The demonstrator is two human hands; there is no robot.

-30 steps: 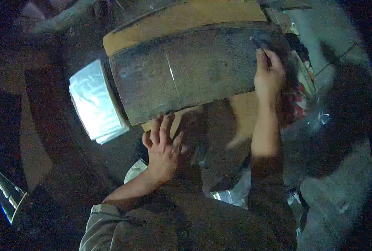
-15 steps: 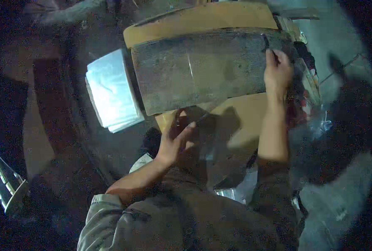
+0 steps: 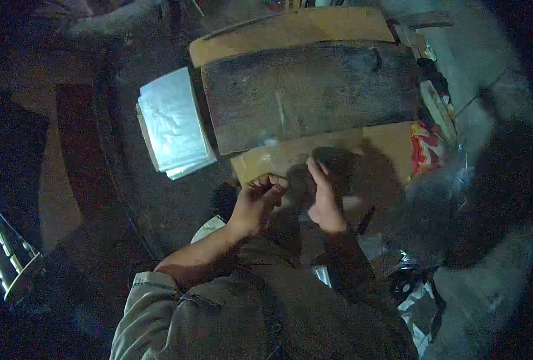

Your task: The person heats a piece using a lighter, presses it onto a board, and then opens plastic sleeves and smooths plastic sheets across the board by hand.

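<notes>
My left hand [image 3: 258,203] is closed, thumb pressed to curled fingers, near the front edge of a tan board [image 3: 332,14]. Whatever it may pinch is too small and dim to make out. Just to its right, my right hand [image 3: 325,198] is turned edge-on with its fingers stretched out, and no object shows in it. Beyond both hands a dark, worn rectangular sheet [image 3: 314,90] lies on the tan board, with a faint pale streak down its middle. Neither hand touches the dark sheet.
A stack of shiny clear plastic sheets [image 3: 176,126] lies left of the board. At the right edge are a red and yellow patterned packet [image 3: 425,147] and crumpled clear plastic [image 3: 461,174]. A pale rack-like object [image 3: 5,252] stands at far left.
My right hand has come from the dark sheet's right side down and left, beside my left hand, and its fingers have straightened. The thin strand at my left hand no longer shows clearly.
</notes>
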